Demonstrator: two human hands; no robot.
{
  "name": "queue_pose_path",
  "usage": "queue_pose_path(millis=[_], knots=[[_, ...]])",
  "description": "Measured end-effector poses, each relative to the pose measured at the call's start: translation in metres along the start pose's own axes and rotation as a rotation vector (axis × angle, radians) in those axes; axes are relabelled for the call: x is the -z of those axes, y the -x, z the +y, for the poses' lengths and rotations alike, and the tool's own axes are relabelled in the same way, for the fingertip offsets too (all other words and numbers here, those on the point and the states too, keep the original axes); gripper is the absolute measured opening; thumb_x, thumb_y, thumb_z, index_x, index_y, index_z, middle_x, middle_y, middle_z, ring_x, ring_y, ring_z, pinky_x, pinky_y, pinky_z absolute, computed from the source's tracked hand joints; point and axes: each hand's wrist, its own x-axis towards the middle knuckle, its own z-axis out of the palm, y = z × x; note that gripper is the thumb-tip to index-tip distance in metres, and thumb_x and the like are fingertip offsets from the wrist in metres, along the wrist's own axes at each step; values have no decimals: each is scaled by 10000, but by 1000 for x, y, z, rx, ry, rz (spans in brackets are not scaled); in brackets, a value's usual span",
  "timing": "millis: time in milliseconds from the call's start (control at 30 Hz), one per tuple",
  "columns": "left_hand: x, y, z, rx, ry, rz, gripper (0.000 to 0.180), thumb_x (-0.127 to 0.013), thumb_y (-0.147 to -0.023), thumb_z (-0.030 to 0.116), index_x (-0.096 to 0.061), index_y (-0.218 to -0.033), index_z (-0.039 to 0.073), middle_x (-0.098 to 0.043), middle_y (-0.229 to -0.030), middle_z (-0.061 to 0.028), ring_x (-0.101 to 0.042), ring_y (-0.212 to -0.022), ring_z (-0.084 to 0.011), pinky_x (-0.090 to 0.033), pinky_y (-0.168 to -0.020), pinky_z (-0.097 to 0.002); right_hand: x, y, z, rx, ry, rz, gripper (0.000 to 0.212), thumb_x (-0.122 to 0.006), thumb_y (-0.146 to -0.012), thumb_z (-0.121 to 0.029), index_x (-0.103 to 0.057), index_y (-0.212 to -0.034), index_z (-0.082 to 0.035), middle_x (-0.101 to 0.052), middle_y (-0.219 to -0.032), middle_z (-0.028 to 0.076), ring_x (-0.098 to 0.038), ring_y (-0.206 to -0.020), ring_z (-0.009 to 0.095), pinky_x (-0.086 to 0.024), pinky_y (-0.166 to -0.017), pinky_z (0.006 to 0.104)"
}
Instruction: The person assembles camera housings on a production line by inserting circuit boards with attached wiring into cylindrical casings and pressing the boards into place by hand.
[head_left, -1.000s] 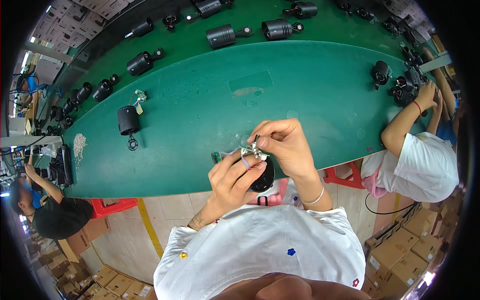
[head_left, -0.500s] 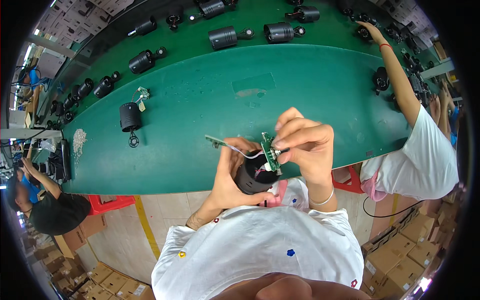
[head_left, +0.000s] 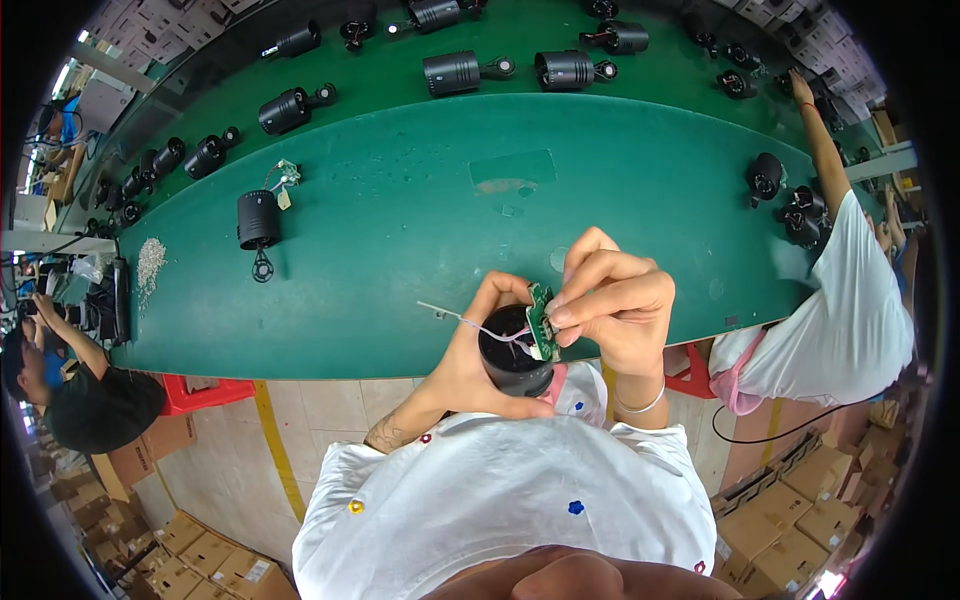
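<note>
Your left hand (head_left: 468, 355) curls around the black housing (head_left: 515, 380) by the near edge of the counter (head_left: 390, 240), while your right hand (head_left: 625, 315) pinches the green board (head_left: 541, 325), probably light, fragile, best held by edges.

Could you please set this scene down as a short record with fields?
Left hand: wrapped around a black cylindrical housing, open end toward the camera
Right hand: pinching a green circuit board at that open end
Opening: thin pale wires
Surface: smooth green tabletop
Left side: second black cylindrical housing; scattered pile of small pale pieces
Far side: more black cylindrical housings
Right side: co-worker's outstretched arm
</note>
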Motion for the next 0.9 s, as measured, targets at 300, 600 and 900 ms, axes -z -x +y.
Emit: queue_pose_path(millis=[300, 600, 900], knots=[[11, -5, 11, -209, -444, -90, 633, -805, -561, 68, -524, -1127, 30, -610, -1042, -108, -598, -887, -192, -488, -804, -304, 2, 0, -4, 30, 128, -61, 179, -767, -634, -8, -777, -792, -91, -707, -791, 17, -487, -766, 152, -450, -713, 253], [5, -5, 10, -318, -578, 31, 683, -814, -537, 69, -533, -1158, 25, -653, -909, -74, -606, -738, -168, -490, -700, -275, -10, 4, -15, 95, 470, -100, 163, -750, -635, -39, -774, -781, -108, -701, -801, -6, -489, -753, 154, -443, -699, 249], [2, -11, 8, -539, -696, 165, 671, -770, -581, 51, -527, -1206, 47, -673, -838, -41, -606, -699, -165, -483, -618, -267, -23, 10, -25, 225, 831, -169, 132, -736, -632, -84, -772, -748, -135, -683, -779, -32, -490, -720, 143, -418, -692, 261]])
